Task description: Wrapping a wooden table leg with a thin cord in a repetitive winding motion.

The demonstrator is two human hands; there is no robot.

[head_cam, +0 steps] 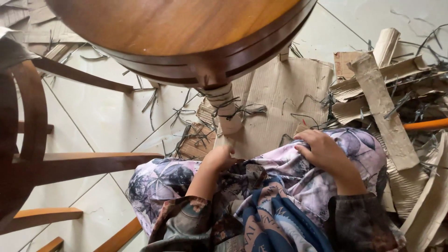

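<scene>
My left hand (218, 157) is curled shut low in the middle of the head view, its fingers hidden against the cardboard wrapping (228, 122) on the table leg. My right hand (326, 153) rests on my knee, fingers curled on the pale flowered cloth (303, 182) of my clothing. The leg belongs to a round wooden table (177, 28) seen from above. Thin dark wires or straps (238, 111) are wound around the wrapped leg. What the left hand grips, if anything, is hidden.
Torn cardboard pieces (382, 102) and loose dark strands are piled at the right, with an orange rod (427, 124) among them. A flat cardboard sheet (284, 98) lies under the table. Wooden chair parts (28, 140) stand at the left on a pale tiled floor (93, 121).
</scene>
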